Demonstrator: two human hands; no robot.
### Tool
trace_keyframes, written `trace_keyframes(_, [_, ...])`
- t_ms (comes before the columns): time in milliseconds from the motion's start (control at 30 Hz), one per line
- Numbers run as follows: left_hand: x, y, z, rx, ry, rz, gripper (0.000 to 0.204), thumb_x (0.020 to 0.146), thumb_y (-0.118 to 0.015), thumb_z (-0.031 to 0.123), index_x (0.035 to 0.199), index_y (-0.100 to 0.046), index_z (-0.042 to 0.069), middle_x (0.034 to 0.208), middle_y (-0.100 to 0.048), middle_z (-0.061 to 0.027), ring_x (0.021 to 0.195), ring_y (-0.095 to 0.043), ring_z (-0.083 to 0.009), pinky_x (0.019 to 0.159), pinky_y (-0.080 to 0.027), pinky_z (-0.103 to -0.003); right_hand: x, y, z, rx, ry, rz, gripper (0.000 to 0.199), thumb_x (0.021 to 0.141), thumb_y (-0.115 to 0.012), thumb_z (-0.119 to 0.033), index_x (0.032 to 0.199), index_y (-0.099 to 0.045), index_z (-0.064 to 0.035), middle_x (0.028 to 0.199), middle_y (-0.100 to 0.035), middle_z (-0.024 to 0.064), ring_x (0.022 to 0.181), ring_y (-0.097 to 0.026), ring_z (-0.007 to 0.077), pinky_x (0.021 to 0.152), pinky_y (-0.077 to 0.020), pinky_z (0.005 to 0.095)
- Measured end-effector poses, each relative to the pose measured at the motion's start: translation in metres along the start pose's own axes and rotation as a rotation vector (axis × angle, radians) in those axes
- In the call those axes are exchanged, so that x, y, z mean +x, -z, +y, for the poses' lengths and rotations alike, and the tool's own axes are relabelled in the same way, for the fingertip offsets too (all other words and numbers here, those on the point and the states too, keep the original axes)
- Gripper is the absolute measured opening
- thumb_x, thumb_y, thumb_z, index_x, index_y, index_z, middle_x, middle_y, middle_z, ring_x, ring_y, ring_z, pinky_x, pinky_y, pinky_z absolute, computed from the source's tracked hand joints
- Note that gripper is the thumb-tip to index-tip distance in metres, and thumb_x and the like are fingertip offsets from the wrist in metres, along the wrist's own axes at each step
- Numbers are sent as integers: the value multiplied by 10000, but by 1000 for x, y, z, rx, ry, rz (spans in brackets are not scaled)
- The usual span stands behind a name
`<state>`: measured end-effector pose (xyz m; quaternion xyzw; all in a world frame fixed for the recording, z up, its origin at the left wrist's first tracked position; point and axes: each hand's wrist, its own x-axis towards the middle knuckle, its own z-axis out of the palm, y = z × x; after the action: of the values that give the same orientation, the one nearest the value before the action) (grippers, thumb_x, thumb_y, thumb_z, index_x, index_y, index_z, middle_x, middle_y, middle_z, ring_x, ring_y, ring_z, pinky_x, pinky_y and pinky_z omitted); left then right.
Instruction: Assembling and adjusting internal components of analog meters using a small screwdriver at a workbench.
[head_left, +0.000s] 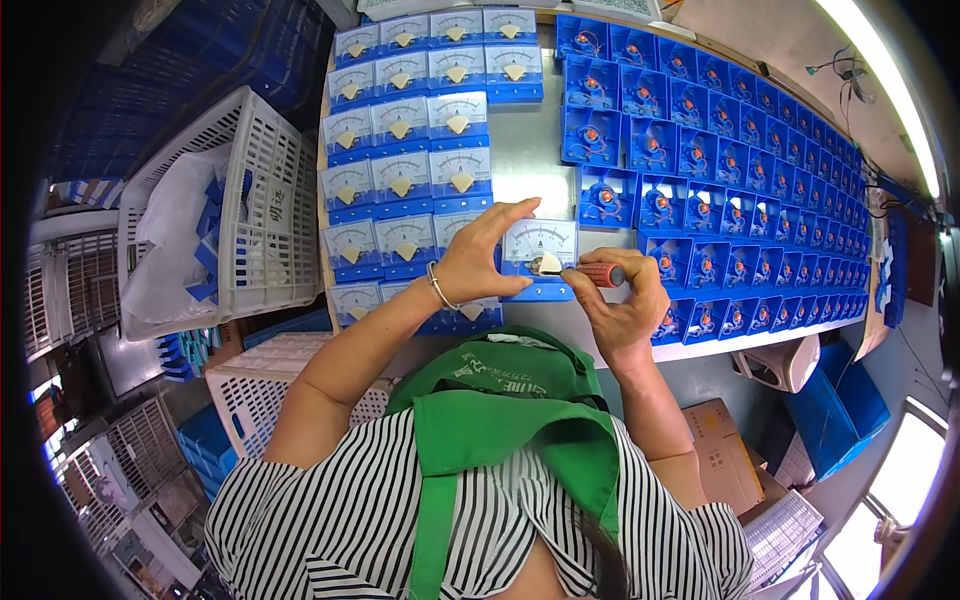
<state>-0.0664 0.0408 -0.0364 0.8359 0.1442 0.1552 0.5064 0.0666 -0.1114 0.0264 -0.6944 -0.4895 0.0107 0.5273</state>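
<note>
Meter on the table, between both hands. The left hand, spread wide in a C, braces its left side, thumb low, fingers high. The right hand is curled round one red-handled tool, held sideways at the meter's lower right. Both forearms angle inward. Six rows of other meters stand left; six rows of cases, right.

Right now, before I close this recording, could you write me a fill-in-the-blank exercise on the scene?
At one meter, the right hand grips a tool with a ____ handle.
A bracelet circles the ____ wrist.
The apron is mostly ____.
Open blue boxes line the ____ side of the table.

Missing words: red; left; green; right.
</note>
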Motion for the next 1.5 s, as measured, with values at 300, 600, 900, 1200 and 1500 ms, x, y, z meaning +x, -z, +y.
trace_keyframes(300, [-3,3,-4,-11,13,13,895,581,-777,204,1392,-410,111,1173,-577,-132,1101,-559,-287,984,-423,-368,2,17,-14,275,-213,-266,267,776,-721,17,1019,-618,-23,960,-697,104,775,-666,148,673,-511,248])
trace_keyframes(600, [-7,-1,2,-3,20,19,900,583,-784,208,1396,-409,112,1160,-586,-122,1089,-564,-283,979,-426,-369,-15,8,-8,126,-202,-24,237,788,-721,-6,979,-581,-2,901,-712,92,729,-665,145,658,-512,244])
trace_keyframes(900, [-8,-4,3,16,12,-17,900,586,-779,210,1397,-401,111,1175,-573,-129,1093,-557,-286,968,-431,-369,-9,17,-8,199,-244,-184,220,812,-688,13,1003,-579,7,955,-690,104,792,-661,154,722,-519,261])
trace_keyframes(1200, [-5,4,17,-383,127,15,938,616,-790,189,1434,-345,82,1250,-492,-114,1178,-495,-232,1024,-390,-346,-23,31,48,351,-832,-174,79,873,-565,-46,917,-604,7,699,-544,-2,573,-446,42,488,-323,208])
trace_keyframes(1500, [-1,0,19,-763,248,22,1010,601,-820,186,1452,-296,39,1290,-455,-123,1219,-462,-225,1070,-330,-348,-51,-15,45,842,-1004,-225,57,847,-609,-56,797,-631,-38,619,-600,10,487,-532,68,436,-406,203])
